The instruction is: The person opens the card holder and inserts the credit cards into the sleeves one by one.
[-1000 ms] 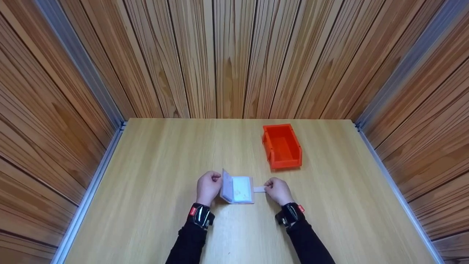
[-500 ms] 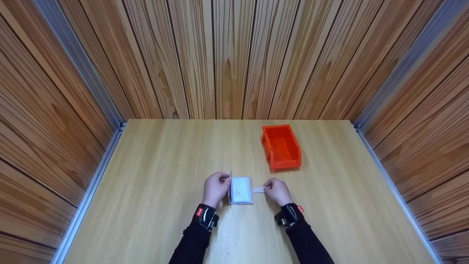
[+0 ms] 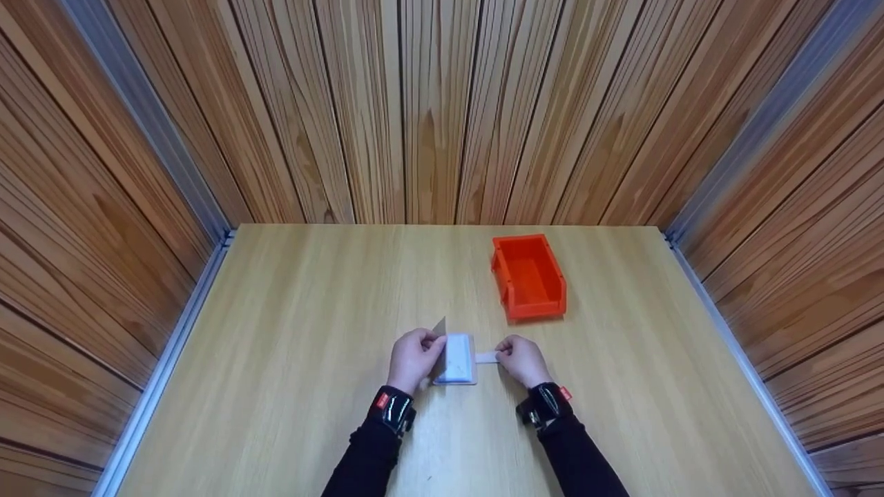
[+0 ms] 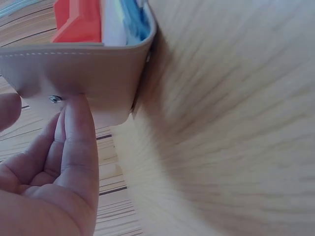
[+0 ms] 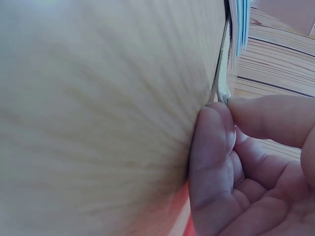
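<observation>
Beige leather fills the near view: the left hand (image 3: 413, 359) pinches the cover (image 4: 83, 69) of a small wallet (image 3: 458, 359), thumb on one face and fingers on the other beside a metal snap (image 4: 55, 99). The cover now leans over the card pockets, most of the way shut, so the closing looks nearly done. A second ago it lay folded back toward the left hand with the whole inside showing; half a second ago it stood upright on its spine. The left hand has travelled inward with it, toward the right hand.

Just right of the wallet, the right hand (image 3: 523, 360) pinches the strap (image 3: 487, 357) between thumb and forefinger (the wrist view shows the thin strip nipped at the fingertips (image 5: 216, 125)), holding it flat against the desk (image 3: 290, 331). That hand has stayed put through all three frames.

Beyond the right hand, well apart, sits the orange bin (image 3: 528, 277), unmoved.
</observation>
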Action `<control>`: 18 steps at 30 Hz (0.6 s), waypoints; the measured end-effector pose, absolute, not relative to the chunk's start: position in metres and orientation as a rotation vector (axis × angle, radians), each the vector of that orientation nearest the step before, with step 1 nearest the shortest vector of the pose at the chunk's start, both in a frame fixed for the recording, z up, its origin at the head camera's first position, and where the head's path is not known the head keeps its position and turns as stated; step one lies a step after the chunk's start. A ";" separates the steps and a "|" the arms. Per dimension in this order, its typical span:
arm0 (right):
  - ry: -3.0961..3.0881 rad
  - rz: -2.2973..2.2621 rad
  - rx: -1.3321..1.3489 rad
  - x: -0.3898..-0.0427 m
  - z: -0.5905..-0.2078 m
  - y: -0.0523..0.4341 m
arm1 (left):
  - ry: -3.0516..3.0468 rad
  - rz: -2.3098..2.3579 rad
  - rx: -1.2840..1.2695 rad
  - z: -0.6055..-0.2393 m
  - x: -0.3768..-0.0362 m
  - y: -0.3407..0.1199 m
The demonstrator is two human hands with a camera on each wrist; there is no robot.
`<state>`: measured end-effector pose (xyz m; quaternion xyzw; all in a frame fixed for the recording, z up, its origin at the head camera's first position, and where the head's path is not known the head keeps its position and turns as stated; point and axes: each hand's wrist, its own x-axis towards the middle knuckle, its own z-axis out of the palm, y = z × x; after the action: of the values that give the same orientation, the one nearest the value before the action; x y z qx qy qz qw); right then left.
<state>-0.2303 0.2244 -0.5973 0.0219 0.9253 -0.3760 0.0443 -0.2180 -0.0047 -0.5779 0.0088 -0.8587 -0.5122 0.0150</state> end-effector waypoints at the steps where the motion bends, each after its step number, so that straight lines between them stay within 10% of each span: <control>1: 2.831 -1.145 0.060 -0.230 -0.597 0.224 | -2.671 -1.583 0.012 -0.579 -0.218 -0.004; 18: 2.846 -1.139 0.047 -0.230 -0.597 0.224 | -2.722 -1.391 -0.122 -0.587 -0.217 0.007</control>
<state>-0.2301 0.2245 -0.5973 0.0154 0.9276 -0.3713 0.0380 -0.2166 0.0070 -0.5874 -0.0397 -0.8890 -0.4543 0.0412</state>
